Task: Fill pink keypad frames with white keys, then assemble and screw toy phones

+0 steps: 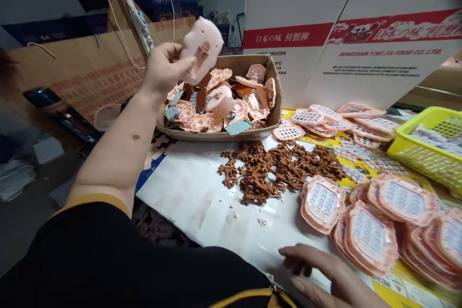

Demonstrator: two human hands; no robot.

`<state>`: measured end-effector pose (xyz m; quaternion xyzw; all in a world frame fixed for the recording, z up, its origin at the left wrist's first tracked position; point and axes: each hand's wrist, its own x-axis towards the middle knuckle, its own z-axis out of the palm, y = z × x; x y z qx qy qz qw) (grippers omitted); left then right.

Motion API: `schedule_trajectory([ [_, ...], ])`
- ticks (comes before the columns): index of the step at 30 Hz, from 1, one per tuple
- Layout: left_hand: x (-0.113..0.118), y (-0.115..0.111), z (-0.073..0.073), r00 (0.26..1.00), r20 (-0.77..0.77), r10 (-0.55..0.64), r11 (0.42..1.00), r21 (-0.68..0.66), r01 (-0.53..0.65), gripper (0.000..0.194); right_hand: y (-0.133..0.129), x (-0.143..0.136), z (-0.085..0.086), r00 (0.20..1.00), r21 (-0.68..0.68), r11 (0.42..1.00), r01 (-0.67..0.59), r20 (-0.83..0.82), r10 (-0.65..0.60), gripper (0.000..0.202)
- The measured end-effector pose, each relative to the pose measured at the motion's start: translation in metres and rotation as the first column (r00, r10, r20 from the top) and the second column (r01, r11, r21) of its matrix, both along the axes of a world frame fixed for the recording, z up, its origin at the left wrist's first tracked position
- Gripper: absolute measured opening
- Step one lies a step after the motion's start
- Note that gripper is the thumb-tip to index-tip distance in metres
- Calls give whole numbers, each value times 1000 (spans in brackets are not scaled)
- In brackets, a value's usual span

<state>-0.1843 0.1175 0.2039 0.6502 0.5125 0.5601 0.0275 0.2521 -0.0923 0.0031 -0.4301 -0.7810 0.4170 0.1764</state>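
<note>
Pinched in my left hand is a pale pink plastic shell, raised over the near-left part of an open cardboard box. Inside that box lie similar pink casings with circuit boards and wires, some bearing greenish boards. My right hand hovers low over the white tabletop, fingers loosely bent and apart, with nothing visible in it. Close by it stand stacks of pink keypad casings. A heap of small brown plastic parts sits between the box and my right hand.
A yellow basket with pale pieces stands at the right. Perforated pink panels lie behind the brown heap. A tall white carton rises at the back. At the left are a dark bottle and a hanging cable.
</note>
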Motion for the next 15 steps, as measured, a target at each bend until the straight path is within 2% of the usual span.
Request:
schedule_trajectory([
  [2, 30, -28, -3, 969, 58, -238, 970, -25, 240, 50, 9, -18, 18, 997, 32, 999, 32, -76, -29, 32],
  [4, 59, -58, -15, 913, 55, -405, 911, -67, 408, 42, 19, -35, 31, 965, 89, 988, 127, -242, -102, 31],
  [6, 85, -87, -33, 860, -72, -505, 861, -110, 496, 28, 26, -49, 40, 868, 135, 938, 320, -438, -233, 42],
  [8, 107, -113, -52, 778, -192, -598, 801, -185, 570, 20, 29, -57, 46, 772, 169, 874, 455, -563, -293, 55],
  [10, 125, -133, -70, 674, -256, -693, 721, -243, 650, 14, 26, -61, 52, 769, 252, 840, 480, -581, -266, 55],
  [12, 137, -149, -86, 600, -279, -750, 660, -266, 702, 13, 18, -60, 58, 830, 378, 828, 414, -530, -173, 31],
  [13, 141, -155, -95, 601, -268, -753, 657, -269, 704, 13, 12, -59, 60, 853, 442, 815, 376, -509, -117, 16],
  [14, 145, -161, -103, 636, -232, -736, 677, -256, 690, 16, 6, -58, 61, 865, 499, 791, 354, -497, -73, 6],
  [15, 148, -167, -112, 704, -164, -692, 721, -225, 656, 21, 1, -56, 61, 867, 550, 754, 358, -497, -49, 6],
])
